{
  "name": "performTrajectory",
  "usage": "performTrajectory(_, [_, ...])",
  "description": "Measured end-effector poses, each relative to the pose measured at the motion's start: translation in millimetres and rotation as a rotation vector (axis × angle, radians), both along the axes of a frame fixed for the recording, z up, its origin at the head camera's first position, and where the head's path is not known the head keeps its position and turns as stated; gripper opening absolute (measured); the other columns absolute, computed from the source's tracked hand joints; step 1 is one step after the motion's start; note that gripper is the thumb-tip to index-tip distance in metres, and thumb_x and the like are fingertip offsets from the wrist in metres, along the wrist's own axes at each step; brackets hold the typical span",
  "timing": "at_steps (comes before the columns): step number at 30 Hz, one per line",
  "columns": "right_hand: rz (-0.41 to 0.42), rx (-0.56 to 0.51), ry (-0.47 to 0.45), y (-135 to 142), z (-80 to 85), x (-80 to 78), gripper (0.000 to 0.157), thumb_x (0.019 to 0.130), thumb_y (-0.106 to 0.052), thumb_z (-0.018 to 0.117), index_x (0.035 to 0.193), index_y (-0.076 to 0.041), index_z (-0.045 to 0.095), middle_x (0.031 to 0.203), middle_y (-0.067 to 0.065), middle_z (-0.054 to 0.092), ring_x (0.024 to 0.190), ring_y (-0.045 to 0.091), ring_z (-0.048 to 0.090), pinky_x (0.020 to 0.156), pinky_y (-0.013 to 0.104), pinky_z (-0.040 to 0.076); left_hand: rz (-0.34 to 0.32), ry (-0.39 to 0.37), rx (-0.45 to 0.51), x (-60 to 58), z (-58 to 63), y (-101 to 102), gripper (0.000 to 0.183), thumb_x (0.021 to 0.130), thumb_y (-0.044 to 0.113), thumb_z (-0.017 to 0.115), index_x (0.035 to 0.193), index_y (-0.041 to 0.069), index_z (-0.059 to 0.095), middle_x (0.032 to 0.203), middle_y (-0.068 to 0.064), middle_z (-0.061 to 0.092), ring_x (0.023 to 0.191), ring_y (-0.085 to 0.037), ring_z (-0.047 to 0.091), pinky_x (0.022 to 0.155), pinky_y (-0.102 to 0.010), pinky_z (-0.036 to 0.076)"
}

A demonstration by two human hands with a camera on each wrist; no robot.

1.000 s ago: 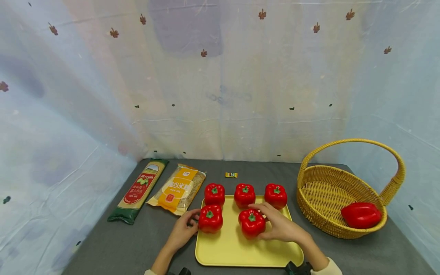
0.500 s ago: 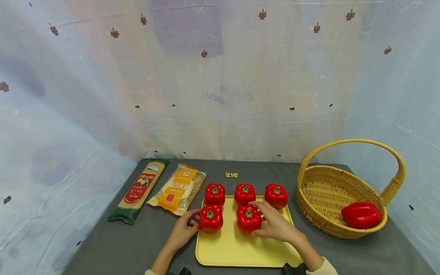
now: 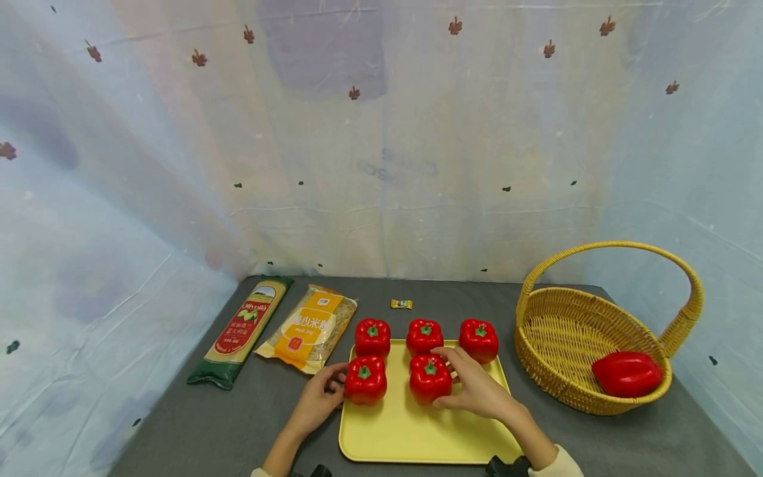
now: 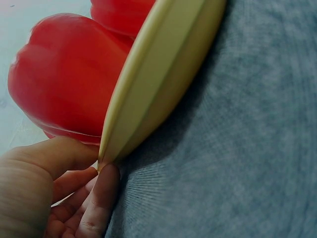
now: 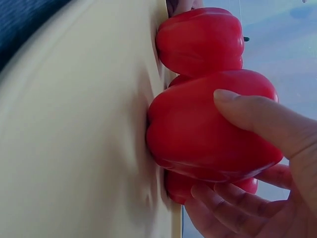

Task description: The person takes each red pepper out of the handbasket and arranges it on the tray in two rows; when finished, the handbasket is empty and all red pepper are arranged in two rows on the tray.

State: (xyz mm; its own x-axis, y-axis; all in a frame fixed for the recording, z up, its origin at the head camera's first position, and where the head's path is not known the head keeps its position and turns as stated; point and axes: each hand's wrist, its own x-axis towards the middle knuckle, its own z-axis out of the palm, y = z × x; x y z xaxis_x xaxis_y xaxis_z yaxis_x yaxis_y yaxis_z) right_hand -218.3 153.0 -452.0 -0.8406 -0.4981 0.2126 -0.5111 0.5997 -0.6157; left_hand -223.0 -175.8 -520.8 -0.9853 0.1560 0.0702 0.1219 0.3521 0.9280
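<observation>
Holding a red pepper on the yellow tray, the right hand grips it. The left hand pinches the tray's left edge. Next, I think, let go gently.

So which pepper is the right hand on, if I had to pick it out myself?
Find the yellow tray in the middle of the grey table, left of the wicker basket. Five red peppers stand on it, three in the back row and two in front. It is the front pepper nearer the basket, the only one gripped by the right hand.
</observation>
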Motion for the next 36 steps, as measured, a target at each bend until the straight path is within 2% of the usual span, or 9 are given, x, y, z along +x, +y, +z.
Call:
performTrajectory(11, [0.022, -0.034, -0.05, 1, -0.3, 0.4, 0.082, 0.067, -0.035, 0.083, 0.134, -0.011, 0.042, 0.12, 0.007, 0.048, 0.094, 0.017, 0.054, 0.075, 0.034, 0.053, 0.0, 0.002, -0.002, 0.4, 0.3, 0, 0.044, 0.083, 0.003, 0.064, 0.125, 0.001, 0.053, 0.101, -0.012, 0.054, 0.074, -0.014, 0.055, 0.055, -0.028, 0.053])
performTrajectory(17, [0.016, -0.041, -0.044, 2, 2.7, 1.1, 0.082, 0.067, -0.031, 0.084, 0.135, -0.011, 0.042, 0.119, 0.003, 0.049, 0.094, 0.015, 0.055, 0.076, 0.035, 0.054, -0.006, 0.003, -0.004, -0.2, -0.4, -1, 0.044, 0.083, 0.004, 0.065, 0.125, 0.001, 0.053, 0.101, -0.012, 0.054, 0.074, -0.015, 0.056, 0.055, -0.028, 0.053])
performTrajectory(24, [0.029, -0.072, -0.024, 12, 13.8, 4.7, 0.081, 0.071, -0.034, 0.081, 0.137, -0.008, 0.04, 0.117, 0.006, 0.052, 0.096, 0.023, 0.058, 0.077, 0.039, 0.052, -0.009, 0.007, -0.003, -0.7, -1.3, -1, 0.043, 0.083, 0.004, 0.065, 0.125, 0.002, 0.054, 0.1, -0.012, 0.054, 0.073, -0.014, 0.055, 0.055, -0.028, 0.053])
performTrajectory(28, [0.041, -0.091, -0.004, 21, 23.2, 8.2, 0.076, 0.073, -0.033, 0.079, 0.136, -0.01, 0.042, 0.115, 0.004, 0.054, 0.097, 0.021, 0.058, 0.079, 0.038, 0.052, -0.011, 0.012, -0.009, -0.4, -0.9, -1, 0.043, 0.083, 0.004, 0.065, 0.125, 0.002, 0.054, 0.1, -0.012, 0.054, 0.073, -0.014, 0.055, 0.055, -0.028, 0.053])
performTrajectory(32, [0.064, -0.116, 0.064, 32, 31.9, 10.0, 0.064, 0.077, -0.03, 0.076, 0.131, -0.012, 0.048, 0.111, -0.004, 0.056, 0.095, 0.015, 0.059, 0.078, 0.035, 0.053, -0.008, 0.008, -0.008, -0.5, -0.7, -1, 0.043, 0.083, 0.004, 0.065, 0.125, 0.001, 0.054, 0.1, -0.012, 0.054, 0.073, -0.015, 0.055, 0.055, -0.027, 0.053])
performTrajectory(36, [0.055, -0.159, 0.122, 46, 40.5, 10.7, 0.053, 0.078, -0.028, 0.075, 0.125, -0.014, 0.053, 0.112, -0.004, 0.058, 0.093, 0.018, 0.06, 0.076, 0.032, 0.053, -0.003, 0.003, -0.005, -0.9, -0.8, -1, 0.044, 0.083, 0.003, 0.065, 0.125, 0.002, 0.054, 0.101, -0.012, 0.055, 0.074, -0.015, 0.055, 0.055, -0.027, 0.053])
